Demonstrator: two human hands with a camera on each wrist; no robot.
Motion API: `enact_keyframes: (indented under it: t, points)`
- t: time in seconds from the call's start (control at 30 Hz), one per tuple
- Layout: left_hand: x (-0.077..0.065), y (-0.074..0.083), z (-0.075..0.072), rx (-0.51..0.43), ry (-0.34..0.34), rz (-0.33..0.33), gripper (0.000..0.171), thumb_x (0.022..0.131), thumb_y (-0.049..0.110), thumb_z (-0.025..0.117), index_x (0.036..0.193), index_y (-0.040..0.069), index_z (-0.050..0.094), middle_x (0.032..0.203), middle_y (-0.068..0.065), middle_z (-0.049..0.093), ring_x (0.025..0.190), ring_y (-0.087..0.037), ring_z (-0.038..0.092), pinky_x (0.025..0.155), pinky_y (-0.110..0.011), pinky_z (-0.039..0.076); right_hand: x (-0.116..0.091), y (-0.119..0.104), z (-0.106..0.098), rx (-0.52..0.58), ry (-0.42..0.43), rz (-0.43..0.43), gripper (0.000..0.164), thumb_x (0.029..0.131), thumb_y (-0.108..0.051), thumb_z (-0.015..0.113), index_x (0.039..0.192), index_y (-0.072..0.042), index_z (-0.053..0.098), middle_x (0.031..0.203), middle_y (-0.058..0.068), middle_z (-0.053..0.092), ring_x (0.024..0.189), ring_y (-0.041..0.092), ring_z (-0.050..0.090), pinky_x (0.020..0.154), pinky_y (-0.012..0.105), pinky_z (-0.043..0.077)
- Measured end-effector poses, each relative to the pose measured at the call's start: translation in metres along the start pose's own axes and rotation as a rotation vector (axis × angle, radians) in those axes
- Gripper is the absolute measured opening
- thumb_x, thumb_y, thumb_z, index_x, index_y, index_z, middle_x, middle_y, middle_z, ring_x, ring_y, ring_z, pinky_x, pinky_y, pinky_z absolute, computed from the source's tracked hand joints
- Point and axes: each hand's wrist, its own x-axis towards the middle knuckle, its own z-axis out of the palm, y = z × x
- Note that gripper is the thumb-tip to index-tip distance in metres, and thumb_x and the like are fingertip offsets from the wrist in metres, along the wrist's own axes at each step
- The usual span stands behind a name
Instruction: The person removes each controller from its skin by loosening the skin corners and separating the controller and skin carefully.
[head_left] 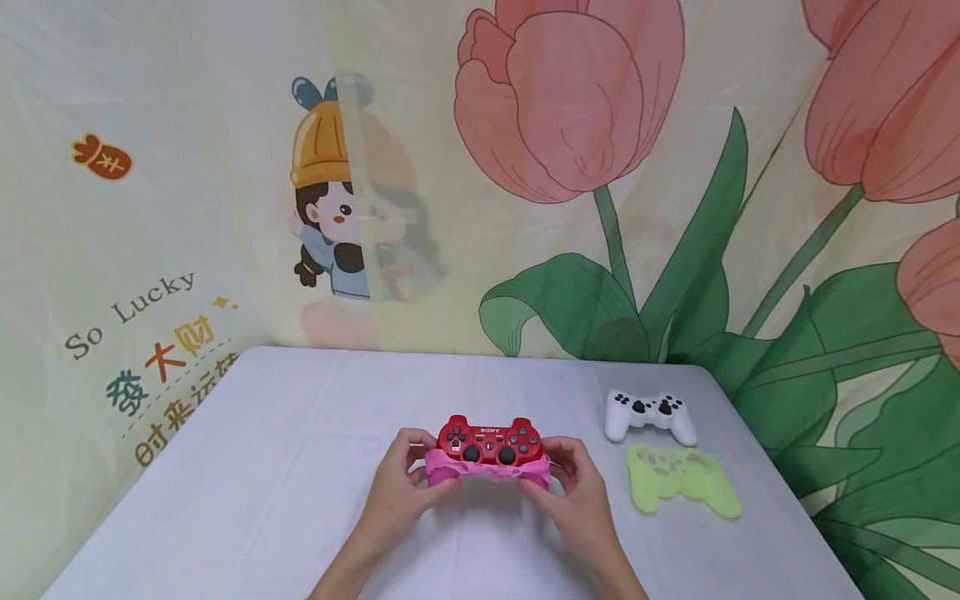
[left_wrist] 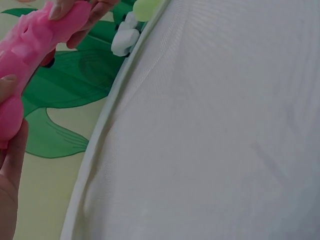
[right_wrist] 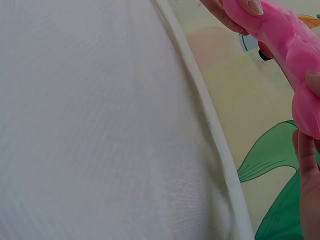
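A red game controller (head_left: 489,439) is held up over the table, its lower part wrapped in a pink silicone sleeve (head_left: 438,472). My left hand (head_left: 396,487) grips the left handle, thumb in front and fingers behind. On the other side, my right hand (head_left: 576,492) holds the right handle the same way. In the left wrist view the pink sleeve (left_wrist: 25,47) looks bunched and wrinkled along the middle. The right wrist view shows the sleeve (right_wrist: 280,30) covering the handles, with a thumb pressing on each end. The controller's buttons and both sticks stay exposed.
A white controller (head_left: 651,417) lies at the table's back right. In front of it rests a flat yellow-green silicone sleeve (head_left: 682,481). The table (head_left: 300,467) has a white cloth and meets a printed curtain (head_left: 420,317) at its far edge.
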Motion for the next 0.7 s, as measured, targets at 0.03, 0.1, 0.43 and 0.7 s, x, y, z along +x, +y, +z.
enact_keyframes:
  t: [0.03, 0.1, 0.43, 0.7]
  points:
    - [0.0, -0.0001, 0.0001, -0.002, -0.004, -0.001, 0.063, 0.075, 0.002, 0.096, 0.12, 0.018, 0.055, 0.126, -0.007, 0.059, 0.116, -0.028, 0.062, 0.093, -0.026, 0.059, 0.0, -0.0003, 0.0, 0.004, 0.001, 0.01, 0.061, 0.081, -0.005, 0.093, 0.13, -0.017, 0.059, 0.13, 0.001, 0.065, 0.123, 0.018, 0.064, 0.1, 0.023, 0.055]
    - [0.0, -0.0004, 0.0002, -0.004, -0.01, 0.003, 0.062, 0.076, 0.001, 0.095, 0.12, 0.018, 0.054, 0.126, -0.007, 0.059, 0.117, -0.028, 0.061, 0.095, -0.025, 0.058, 0.0, -0.0002, -0.0001, 0.015, 0.001, 0.029, 0.06, 0.081, -0.005, 0.092, 0.13, -0.016, 0.06, 0.132, 0.001, 0.065, 0.121, 0.021, 0.065, 0.095, 0.024, 0.058]
    - [-0.0005, 0.0011, -0.0009, 0.008, -0.011, 0.059, 0.058, 0.079, 0.002, 0.092, 0.117, 0.016, 0.051, 0.119, -0.007, 0.056, 0.115, -0.028, 0.059, 0.098, -0.027, 0.057, -0.0027, 0.0032, -0.0007, 0.067, -0.061, 0.039, 0.067, 0.078, 0.006, 0.09, 0.131, -0.016, 0.055, 0.135, 0.007, 0.058, 0.11, 0.032, 0.066, 0.081, 0.032, 0.064]
    - [-0.0016, -0.0018, -0.0002, 0.019, -0.04, 0.105, 0.058, 0.079, 0.008, 0.094, 0.118, 0.015, 0.051, 0.117, -0.007, 0.057, 0.113, -0.026, 0.06, 0.098, -0.03, 0.058, -0.0017, 0.0032, -0.0029, 0.085, -0.027, 0.007, 0.06, 0.074, 0.01, 0.091, 0.116, -0.013, 0.055, 0.126, 0.008, 0.059, 0.104, 0.028, 0.069, 0.076, 0.033, 0.065]
